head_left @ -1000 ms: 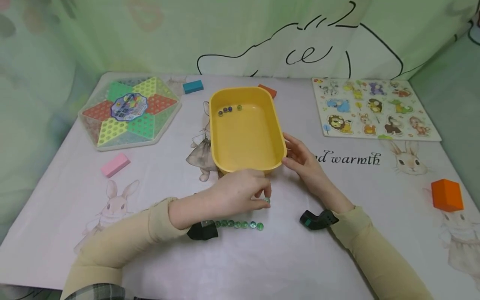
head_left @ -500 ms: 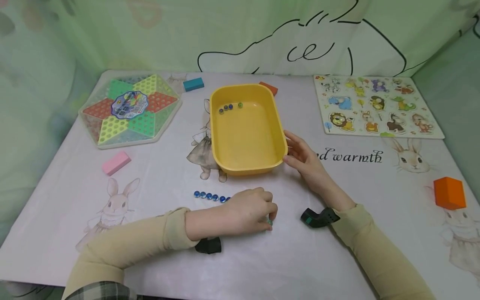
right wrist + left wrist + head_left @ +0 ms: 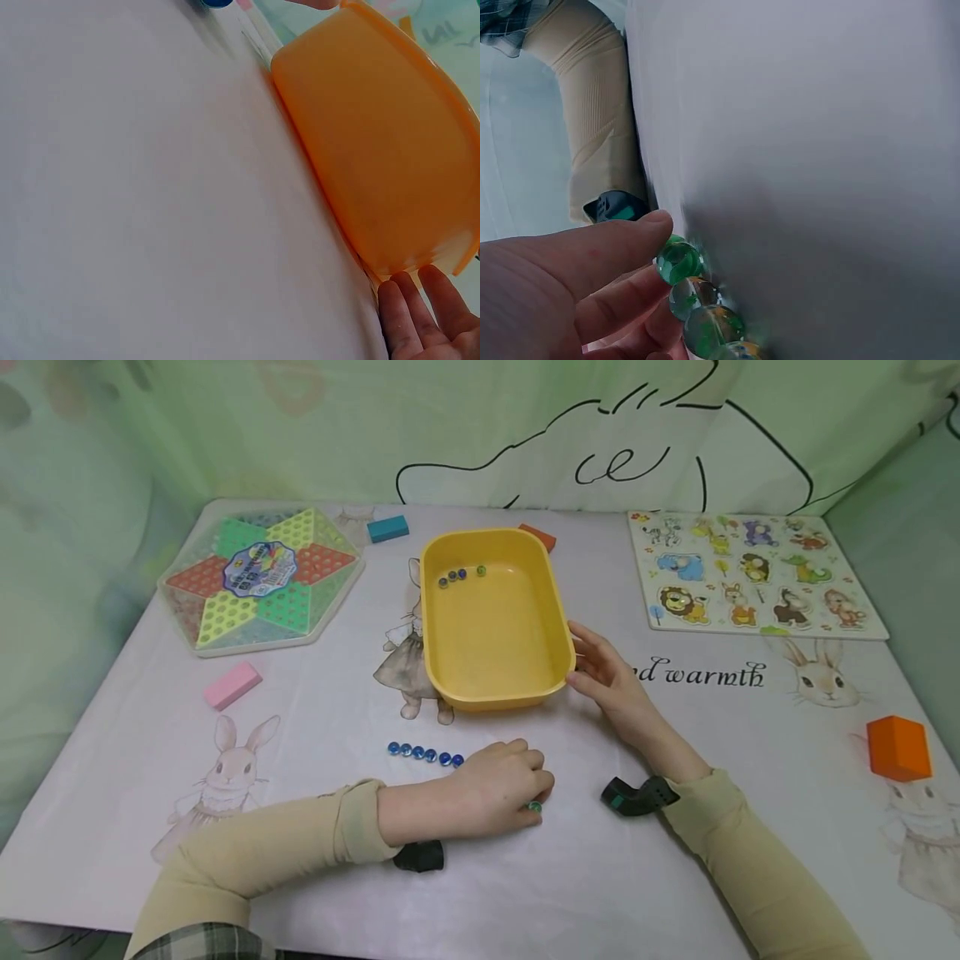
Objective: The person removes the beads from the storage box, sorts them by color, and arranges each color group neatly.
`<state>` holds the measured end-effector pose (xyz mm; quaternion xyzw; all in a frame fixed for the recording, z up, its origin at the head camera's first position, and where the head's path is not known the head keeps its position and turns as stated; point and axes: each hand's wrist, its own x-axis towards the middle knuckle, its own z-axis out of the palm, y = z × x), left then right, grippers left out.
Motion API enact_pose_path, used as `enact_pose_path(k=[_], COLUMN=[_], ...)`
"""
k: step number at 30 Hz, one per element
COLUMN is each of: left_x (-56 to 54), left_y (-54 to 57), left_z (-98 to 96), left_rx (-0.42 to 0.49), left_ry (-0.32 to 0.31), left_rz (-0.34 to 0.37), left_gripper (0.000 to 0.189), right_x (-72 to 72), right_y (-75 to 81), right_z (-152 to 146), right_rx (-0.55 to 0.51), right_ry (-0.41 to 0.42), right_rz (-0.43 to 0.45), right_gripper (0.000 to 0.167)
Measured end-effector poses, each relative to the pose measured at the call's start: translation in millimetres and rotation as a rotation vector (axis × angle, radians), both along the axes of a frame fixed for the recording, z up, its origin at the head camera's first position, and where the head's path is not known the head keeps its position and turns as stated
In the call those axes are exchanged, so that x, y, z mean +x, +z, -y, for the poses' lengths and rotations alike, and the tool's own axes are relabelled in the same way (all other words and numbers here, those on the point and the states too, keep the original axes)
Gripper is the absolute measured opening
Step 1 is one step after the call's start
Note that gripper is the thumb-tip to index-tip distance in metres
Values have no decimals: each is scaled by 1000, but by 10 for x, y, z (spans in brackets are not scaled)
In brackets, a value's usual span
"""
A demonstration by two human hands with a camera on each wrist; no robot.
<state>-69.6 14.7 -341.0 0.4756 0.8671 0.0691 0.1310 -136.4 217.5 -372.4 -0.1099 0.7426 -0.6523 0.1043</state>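
Observation:
My left hand point(image 3: 498, 789) is low over the table in front of the yellow basin point(image 3: 498, 647), thumb and fingers pinching a green glass marble point(image 3: 679, 262). In the left wrist view, this marble stands at the end of a row of several clear marbles point(image 3: 713, 330) with coloured swirls; in the head view the hand and forearm hide that row. Farther from me lies a row of several blue marbles point(image 3: 418, 752). My right hand point(image 3: 613, 681) touches the basin's near right corner, its fingers straight against the outer wall in the right wrist view.
Inside the basin, several small marbles point(image 3: 452, 576) sit at the far left. A Chinese checkers set point(image 3: 262, 578) lies at the back left and an animal puzzle board point(image 3: 753, 575) at the back right. Pink point(image 3: 233, 686), blue point(image 3: 387, 529) and orange blocks point(image 3: 898, 748) lie around.
My left hand has moved from beside the basin toward me with a green marble, down to the green row's right end. The blue row has come into view. My right hand stays at the basin.

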Motion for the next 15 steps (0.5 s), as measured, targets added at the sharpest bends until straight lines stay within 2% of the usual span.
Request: enact_pose_path(k=[15], left_x=[28], left_y=[-21], left_z=[15], left_rx=[19], left_ry=[5], left_rz=[1], left_gripper=[23], right_x=[9], right_y=[11], right_z=[-5], right_rx=[9], right_ry=[6], right_rz=[-6], right_gripper=[59])
